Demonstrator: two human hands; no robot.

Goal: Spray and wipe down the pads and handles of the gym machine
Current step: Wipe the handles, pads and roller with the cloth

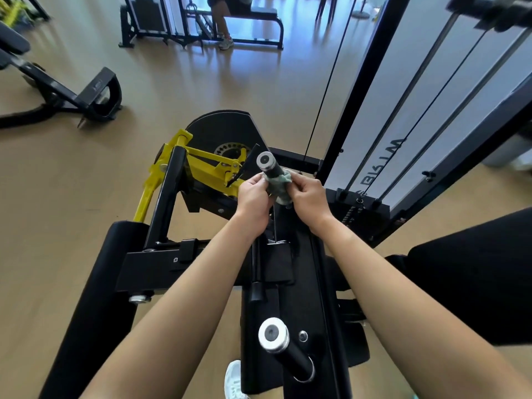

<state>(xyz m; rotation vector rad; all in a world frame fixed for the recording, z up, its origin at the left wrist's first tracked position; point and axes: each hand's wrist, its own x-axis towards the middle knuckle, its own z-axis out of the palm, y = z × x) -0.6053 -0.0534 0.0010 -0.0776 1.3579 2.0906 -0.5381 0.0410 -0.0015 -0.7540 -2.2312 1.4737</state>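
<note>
Silver-capped lower handle [273, 336] juts toward the lens as a person leans over a black gym machine [302, 269]; left hand [253, 198] and right hand [309, 197], fingers curled, both pinch a green cloth [283, 187] wrapped round the upper handle [269, 166], just beside the yellow lever arm [201, 165], above a wood-tone floor [86, 182]

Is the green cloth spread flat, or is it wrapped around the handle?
Wrapped. The cloth bunches round the upper handle, and the left hand and right hand grip it there.
</note>
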